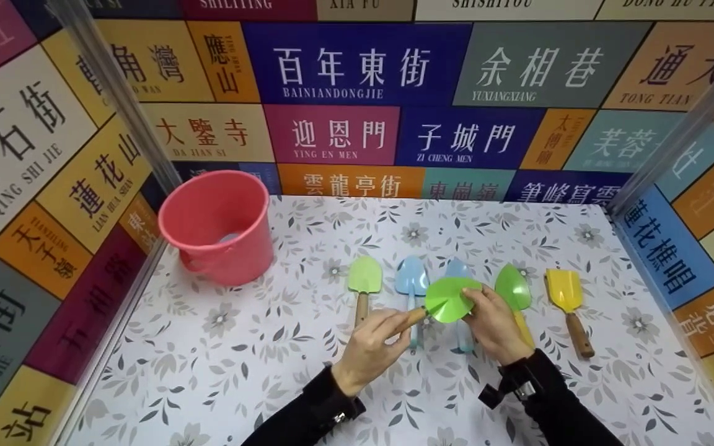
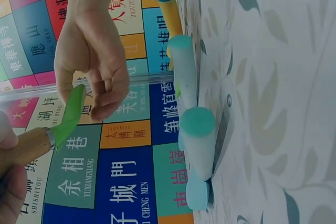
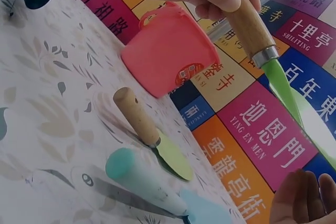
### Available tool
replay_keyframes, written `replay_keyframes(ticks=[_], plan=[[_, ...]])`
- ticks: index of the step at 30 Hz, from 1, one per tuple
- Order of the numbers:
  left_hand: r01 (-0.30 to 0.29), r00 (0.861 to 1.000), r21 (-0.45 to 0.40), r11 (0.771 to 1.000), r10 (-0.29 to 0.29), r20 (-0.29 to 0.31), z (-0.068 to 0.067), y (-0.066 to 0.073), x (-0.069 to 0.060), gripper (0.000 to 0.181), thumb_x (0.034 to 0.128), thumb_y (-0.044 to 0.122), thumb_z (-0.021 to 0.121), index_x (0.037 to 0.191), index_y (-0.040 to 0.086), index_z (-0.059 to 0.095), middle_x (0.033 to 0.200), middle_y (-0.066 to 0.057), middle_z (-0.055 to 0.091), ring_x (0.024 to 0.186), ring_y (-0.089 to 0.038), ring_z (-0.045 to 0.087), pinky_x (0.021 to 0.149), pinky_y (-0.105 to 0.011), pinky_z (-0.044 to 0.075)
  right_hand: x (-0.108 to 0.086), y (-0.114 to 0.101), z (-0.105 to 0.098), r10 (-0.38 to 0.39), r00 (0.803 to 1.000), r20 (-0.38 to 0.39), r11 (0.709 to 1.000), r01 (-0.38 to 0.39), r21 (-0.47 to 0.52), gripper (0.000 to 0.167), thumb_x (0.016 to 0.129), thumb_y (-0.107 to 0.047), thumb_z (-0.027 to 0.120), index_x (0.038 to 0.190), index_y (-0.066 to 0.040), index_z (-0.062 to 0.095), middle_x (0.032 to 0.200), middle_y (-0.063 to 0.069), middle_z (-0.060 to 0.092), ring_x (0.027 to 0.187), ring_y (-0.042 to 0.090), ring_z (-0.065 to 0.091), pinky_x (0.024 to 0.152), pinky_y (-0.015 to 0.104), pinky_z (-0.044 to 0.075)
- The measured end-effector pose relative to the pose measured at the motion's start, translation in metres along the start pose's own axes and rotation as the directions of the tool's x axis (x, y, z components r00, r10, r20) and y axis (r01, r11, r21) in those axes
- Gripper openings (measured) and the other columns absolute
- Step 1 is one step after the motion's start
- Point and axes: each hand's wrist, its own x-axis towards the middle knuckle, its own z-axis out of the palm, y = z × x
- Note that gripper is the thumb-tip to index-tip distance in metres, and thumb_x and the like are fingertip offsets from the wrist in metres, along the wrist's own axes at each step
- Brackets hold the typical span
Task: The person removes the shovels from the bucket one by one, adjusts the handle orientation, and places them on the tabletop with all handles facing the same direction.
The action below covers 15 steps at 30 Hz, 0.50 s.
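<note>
A green garden trowel (image 1: 450, 300) with a wooden handle is held above the table between both hands. The left hand (image 1: 369, 347) grips the handle (image 3: 251, 24). Thumb and fingers of the right hand (image 1: 498, 322) pinch the far edge of the blade (image 2: 72, 116). Below, several trowels lie in a row: a light green one (image 1: 365, 275) with a wooden handle, a blue one (image 1: 411, 277), another blue one (image 1: 457, 269) partly hidden by the held blade, a green one (image 1: 512, 288) with a yellow handle partly covered by the right hand, and a yellow one (image 1: 564, 290).
A pink bucket (image 1: 233, 257) stands at the back left of the table (image 1: 258, 384), which has a leaf-and-flower cover. Panels with street names (image 1: 357, 65) rise at the back and both sides, with clear corner strips (image 1: 682, 118).
</note>
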Motion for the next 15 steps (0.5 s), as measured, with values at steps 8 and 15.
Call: replay_keyframes(ticks=[8, 15], plan=[[-0.027, 1.0, 0.015, 1.0, 0.027, 0.004, 0.002, 0.0031, -0.0023, 0.04, 0.0664, -0.009, 0.086, 0.104, -0.002, 0.075, 0.095, -0.008, 0.073, 0.083, -0.018, 0.072, 0.088, -0.015, 0.057, 0.001, -0.001, 0.003, 0.009, 0.998, -0.066, 1.0, -0.01, -0.015, 0.014, 0.108, 0.001, 0.048, 0.112, -0.005, 0.06, 0.113, 0.001, 0.063, 0.106, 0.01, 0.065, 0.1, 0.024, 0.053], [0.032, 0.997, 0.019, 0.999, -0.034, 0.063, -0.0002, 0.0047, -0.0028, 0.039, 0.0718, -0.005, 0.087, 0.108, 0.001, 0.075, 0.098, -0.007, 0.073, 0.087, -0.018, 0.072, 0.089, -0.016, 0.058, 0.001, -0.0041, 0.0039, 0.015, 0.994, -0.104, 1.0, -0.018, -0.021, 0.015, 0.107, 0.003, 0.05, 0.106, -0.007, 0.062, 0.107, 0.0, 0.063, 0.098, 0.009, 0.065, 0.096, 0.023, 0.055]])
